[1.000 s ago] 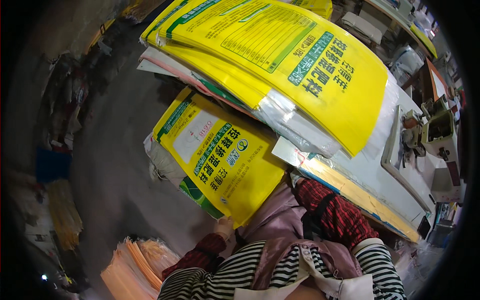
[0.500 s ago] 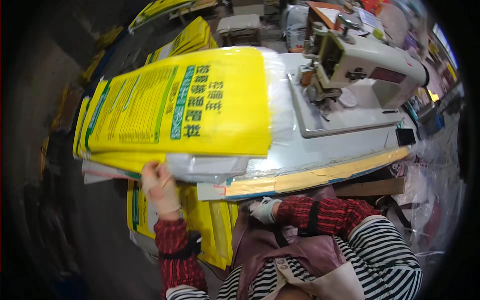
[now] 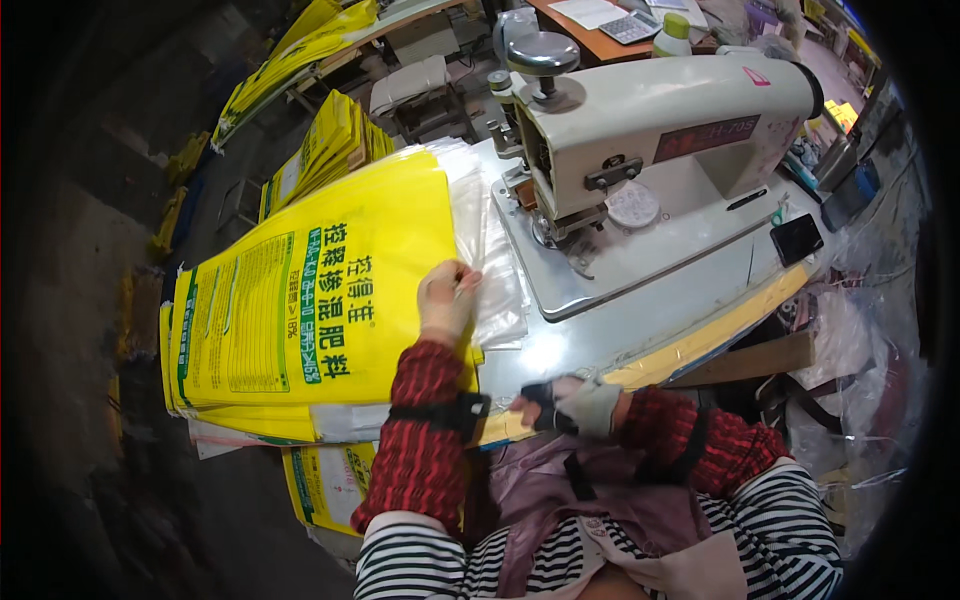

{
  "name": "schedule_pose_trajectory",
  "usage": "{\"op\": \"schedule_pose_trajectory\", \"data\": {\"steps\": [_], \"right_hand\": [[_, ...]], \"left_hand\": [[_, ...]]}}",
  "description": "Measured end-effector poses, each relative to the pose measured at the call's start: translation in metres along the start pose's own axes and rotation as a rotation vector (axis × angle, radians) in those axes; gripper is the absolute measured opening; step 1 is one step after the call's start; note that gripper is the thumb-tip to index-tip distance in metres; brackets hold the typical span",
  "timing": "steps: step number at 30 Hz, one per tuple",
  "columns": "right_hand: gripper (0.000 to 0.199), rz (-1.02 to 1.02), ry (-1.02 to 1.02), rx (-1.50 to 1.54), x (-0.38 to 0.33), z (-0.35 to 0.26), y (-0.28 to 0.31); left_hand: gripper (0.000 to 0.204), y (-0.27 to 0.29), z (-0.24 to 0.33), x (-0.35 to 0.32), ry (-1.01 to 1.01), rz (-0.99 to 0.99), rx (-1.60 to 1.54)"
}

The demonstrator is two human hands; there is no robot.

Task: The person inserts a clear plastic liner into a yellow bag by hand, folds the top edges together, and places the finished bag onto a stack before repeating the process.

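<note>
A stack of yellow printed plastic sacks [image 3: 260,340] lies on the table, with clear plastic liners [image 3: 500,290] sticking out of the right-hand ends. My left hand [image 3: 447,300] is over the top sack's right edge, fingers curled together on the liner there. My right hand [image 3: 585,402], in a pale glove, is closed around a small dark object [image 3: 545,405] in front of the table's near edge. Blur and the fingers hide what kind of object it is.
A white sewing machine [image 3: 690,120] stands right of the sacks, with a black phone [image 3: 796,240] near its base. Behind are more yellow sacks [image 3: 325,145], a padded stool [image 3: 410,85] and a desk with a calculator [image 3: 630,27]. Folded sacks [image 3: 315,490] are below the table's left end.
My left hand has moved from the stack's near edge up and right to the liner end. My right hand has risen from my lap toward the table edge. The view has shifted.
</note>
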State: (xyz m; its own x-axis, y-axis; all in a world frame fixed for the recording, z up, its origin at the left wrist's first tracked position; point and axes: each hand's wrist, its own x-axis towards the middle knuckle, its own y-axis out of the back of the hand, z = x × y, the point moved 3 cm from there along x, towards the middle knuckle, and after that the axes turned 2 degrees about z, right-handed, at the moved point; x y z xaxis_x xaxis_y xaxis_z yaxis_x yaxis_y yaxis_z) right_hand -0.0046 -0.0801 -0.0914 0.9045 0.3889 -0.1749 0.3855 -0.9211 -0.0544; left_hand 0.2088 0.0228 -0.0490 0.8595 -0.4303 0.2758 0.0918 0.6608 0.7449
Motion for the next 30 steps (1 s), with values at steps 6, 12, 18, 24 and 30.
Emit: {"op": "schedule_pose_trajectory", "data": {"steps": [6,12,18,24,30], "right_hand": [[0.024,0.552,0.19,0.373,0.033,-0.036,0.031],[0.018,0.39,0.202,0.524,0.071,-0.011,0.026],[0.021,0.549,-0.094,0.184,0.023,0.006,0.028],[0.025,0.792,0.604,-0.124,-0.003,-0.075,-0.014],[0.031,0.288,0.612,-1.185,0.032,-0.083,-0.046]], "left_hand": [[0.009,0.033,0.015,-0.097,-0.008,-0.025,-0.153],[0.01,0.052,0.012,-0.115,0.198,0.287,-0.2],[0.02,0.108,-0.03,-0.095,0.233,0.428,-0.163],[0.023,0.117,0.051,-0.121,0.1,0.497,-0.086],[0.01,0.137,0.108,-0.173,-0.101,0.269,0.196]]}}
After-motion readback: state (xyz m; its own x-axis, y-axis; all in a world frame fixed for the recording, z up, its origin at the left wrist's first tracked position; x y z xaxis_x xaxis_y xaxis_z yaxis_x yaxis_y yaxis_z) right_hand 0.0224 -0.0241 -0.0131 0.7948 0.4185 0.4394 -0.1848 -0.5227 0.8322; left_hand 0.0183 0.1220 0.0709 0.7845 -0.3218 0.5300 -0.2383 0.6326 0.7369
